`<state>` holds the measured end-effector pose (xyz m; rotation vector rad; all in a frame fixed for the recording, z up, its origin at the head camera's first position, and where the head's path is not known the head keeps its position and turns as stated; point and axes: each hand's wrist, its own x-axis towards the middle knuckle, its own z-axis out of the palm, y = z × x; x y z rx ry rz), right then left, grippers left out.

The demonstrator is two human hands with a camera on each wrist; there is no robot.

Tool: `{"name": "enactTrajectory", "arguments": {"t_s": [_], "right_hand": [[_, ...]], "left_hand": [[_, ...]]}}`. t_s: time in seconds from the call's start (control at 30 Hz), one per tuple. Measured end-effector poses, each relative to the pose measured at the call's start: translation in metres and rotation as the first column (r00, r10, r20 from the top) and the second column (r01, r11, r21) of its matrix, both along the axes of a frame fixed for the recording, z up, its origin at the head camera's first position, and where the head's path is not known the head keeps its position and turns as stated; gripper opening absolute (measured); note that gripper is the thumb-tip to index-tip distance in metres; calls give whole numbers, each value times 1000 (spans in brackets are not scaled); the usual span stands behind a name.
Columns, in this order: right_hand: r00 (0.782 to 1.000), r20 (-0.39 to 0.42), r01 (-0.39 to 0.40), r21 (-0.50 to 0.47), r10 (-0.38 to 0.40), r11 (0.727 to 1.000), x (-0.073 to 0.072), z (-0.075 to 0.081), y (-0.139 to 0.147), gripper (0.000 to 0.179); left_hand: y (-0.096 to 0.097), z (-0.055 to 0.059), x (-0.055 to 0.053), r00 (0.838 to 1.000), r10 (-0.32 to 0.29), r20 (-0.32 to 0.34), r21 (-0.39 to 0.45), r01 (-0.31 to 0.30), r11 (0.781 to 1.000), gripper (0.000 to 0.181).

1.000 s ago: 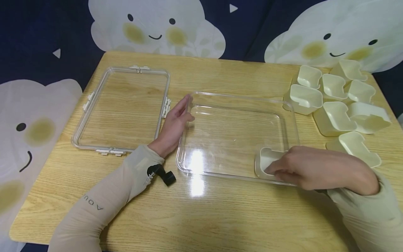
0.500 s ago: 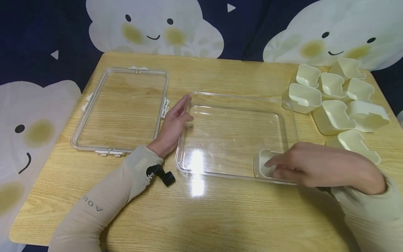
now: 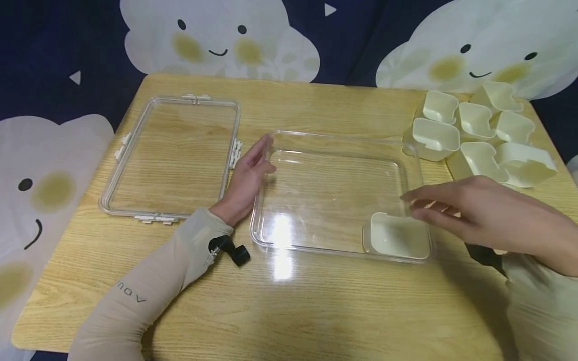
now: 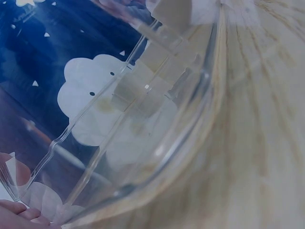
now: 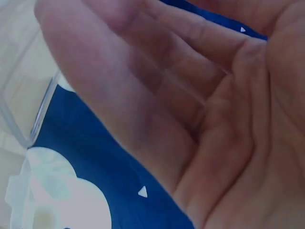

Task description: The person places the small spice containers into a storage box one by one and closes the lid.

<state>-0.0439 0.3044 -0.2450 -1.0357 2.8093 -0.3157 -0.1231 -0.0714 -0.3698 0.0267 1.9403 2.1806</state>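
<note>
At the middle of the wooden table (image 3: 316, 311), the clear box (image 3: 331, 188) lies with its open side up. Your left hand (image 3: 246, 188) is clamped on the box's left wall, with the thumb over the rim and the other fingers along the outside. One cream bin (image 3: 399, 235) sits upright inside the box, in the right corner nearest to you. Your right hand (image 3: 487, 215) is positioned at the box's right end, just beyond the bin; its fingers are loosely bent, apart from the thumb, and hold nothing. You cannot tell whether its fingertips touch the box wall. A cluster of cream bins (image 3: 435, 140) stands at the table's far right, partly behind your right hand. To the left of the box, the clear lid (image 3: 169, 155) lies flat, with white latches (image 3: 158, 219) on its edges. A dark blue cloth (image 3: 347, 45) with smiling clouds hangs behind the table.
</note>
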Motion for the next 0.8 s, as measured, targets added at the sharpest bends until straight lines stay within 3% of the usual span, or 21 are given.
{"name": "enactTrajectory", "arguments": {"t_s": [0.17,0.33,0.63,0.8], "right_hand": [[989,-133,59,-61,-66,996,-6,3,9,31],[963,-194,168,-115,-188,979,-15,5,19,27],[919,-166,341,-124,-359,932,-27,5,37,18],[863,-161,461,-137,-479,877,-32,4,42,16]], "left_hand": [[0,0,0,1000,-4,-8,7,4,1000,79],[-1,0,0,1000,-9,-12,0,9,1000,78],[-1,0,0,1000,-10,-11,1,10,1000,78],[-1,1,1,1000,-6,-8,0,6,1000,79]]}}
